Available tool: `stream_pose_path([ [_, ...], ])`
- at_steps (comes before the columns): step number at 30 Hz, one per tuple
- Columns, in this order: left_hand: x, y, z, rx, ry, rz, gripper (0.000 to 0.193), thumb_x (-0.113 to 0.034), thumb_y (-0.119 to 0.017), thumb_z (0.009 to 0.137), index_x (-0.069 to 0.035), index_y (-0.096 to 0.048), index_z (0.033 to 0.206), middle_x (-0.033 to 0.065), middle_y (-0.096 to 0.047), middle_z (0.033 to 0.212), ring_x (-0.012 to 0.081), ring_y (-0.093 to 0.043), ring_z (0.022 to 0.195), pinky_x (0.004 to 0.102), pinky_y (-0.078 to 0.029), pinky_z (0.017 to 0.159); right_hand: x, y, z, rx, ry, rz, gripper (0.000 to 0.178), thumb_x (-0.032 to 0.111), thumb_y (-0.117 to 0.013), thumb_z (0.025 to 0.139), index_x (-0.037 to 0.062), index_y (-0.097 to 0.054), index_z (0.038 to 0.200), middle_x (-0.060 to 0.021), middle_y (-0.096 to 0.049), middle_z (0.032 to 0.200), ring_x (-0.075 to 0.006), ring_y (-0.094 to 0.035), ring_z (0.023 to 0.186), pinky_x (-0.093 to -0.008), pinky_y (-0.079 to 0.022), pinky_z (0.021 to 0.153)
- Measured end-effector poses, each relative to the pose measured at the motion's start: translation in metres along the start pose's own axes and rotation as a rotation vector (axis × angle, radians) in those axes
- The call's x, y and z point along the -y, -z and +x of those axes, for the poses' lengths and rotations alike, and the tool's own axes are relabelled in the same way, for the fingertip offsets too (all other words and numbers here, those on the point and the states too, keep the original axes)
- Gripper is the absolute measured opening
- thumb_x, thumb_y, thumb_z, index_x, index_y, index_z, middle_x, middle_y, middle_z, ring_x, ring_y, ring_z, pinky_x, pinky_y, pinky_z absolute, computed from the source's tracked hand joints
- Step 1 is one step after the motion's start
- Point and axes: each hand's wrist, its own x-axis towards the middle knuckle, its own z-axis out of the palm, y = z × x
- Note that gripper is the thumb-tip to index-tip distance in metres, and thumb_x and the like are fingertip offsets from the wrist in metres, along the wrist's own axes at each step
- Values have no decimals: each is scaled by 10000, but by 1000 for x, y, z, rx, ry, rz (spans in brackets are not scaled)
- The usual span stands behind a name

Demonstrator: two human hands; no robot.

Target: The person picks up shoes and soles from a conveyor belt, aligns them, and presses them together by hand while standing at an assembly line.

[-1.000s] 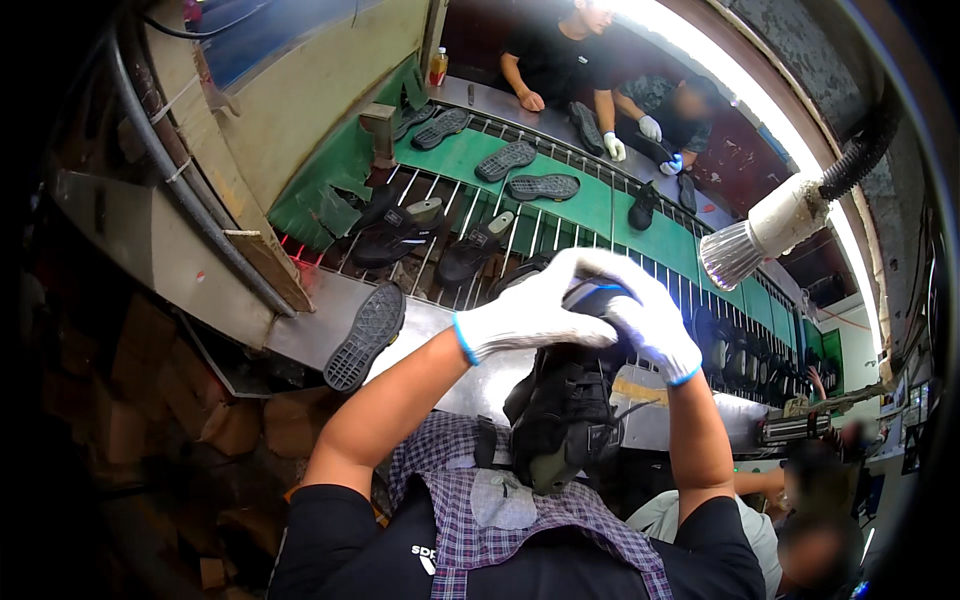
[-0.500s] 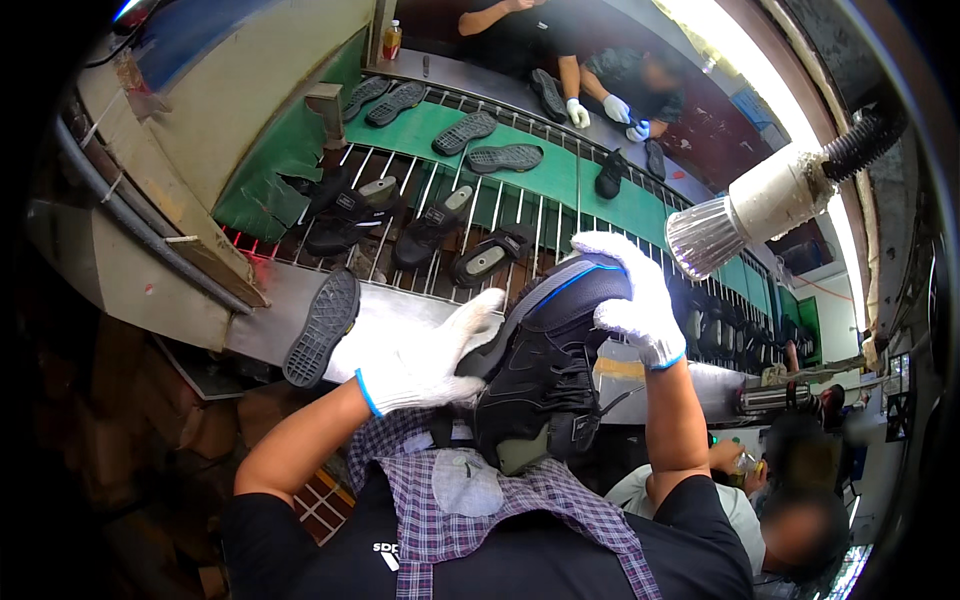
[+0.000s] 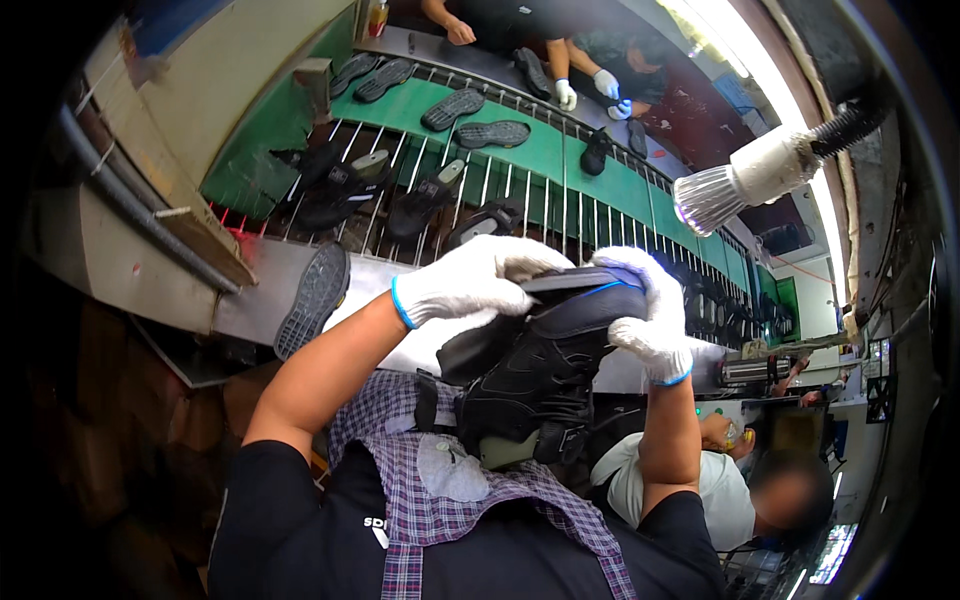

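Note:
A black lace-up shoe (image 3: 540, 385) is held in front of my chest, toe pointing away and heel toward my apron. My gloved right hand (image 3: 652, 315) wraps round the right side of its toe, thumb on the upper. A bright blue line runs along the toe's edge. My gloved left hand (image 3: 485, 280) is closed on a dark grey shoe sole (image 3: 480, 350) at the toe end, fingers stretched along its front edge. The sole meets the shoe at the toe and stands apart from it toward the heel. Part of the sole is hidden behind the glove and shoe.
A loose sole (image 3: 315, 300) lies on the metal ledge (image 3: 265, 270) at left. Beyond it, black shoes (image 3: 425, 200) rest on a rod rack, with soles (image 3: 492, 134) on a green belt (image 3: 550, 155). A lamp (image 3: 740, 180) juts in at right. Co-workers are across and at lower right.
My left hand has moved forward and right to the shoe's toe, closing on the sole there. The sole's rear now stands away from the shoe. The view has shifted slightly.

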Motion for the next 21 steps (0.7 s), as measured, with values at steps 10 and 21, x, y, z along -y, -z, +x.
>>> stream_pose_path([
  [10,17,-31,-59,52,-53,443,863,-89,-663,847,-6,-312,1631,201,-415,1619,298,-387,1527,429,-283,1275,5,-23,-21,89,-138,-49,798,495,-902,726,11,-651,1308,-100,-678,1228,-193,-643,1144,-357,-502,1036],
  [21,14,-67,-92,-301,-81,456,594,-339,-580,1071,12,-424,1525,166,-562,1411,244,-526,1338,403,-404,1172,27,-61,-29,-1,-51,195,1222,462,-985,675,0,-361,1619,-102,-617,1346,-209,-606,1222,-383,-445,1116],
])
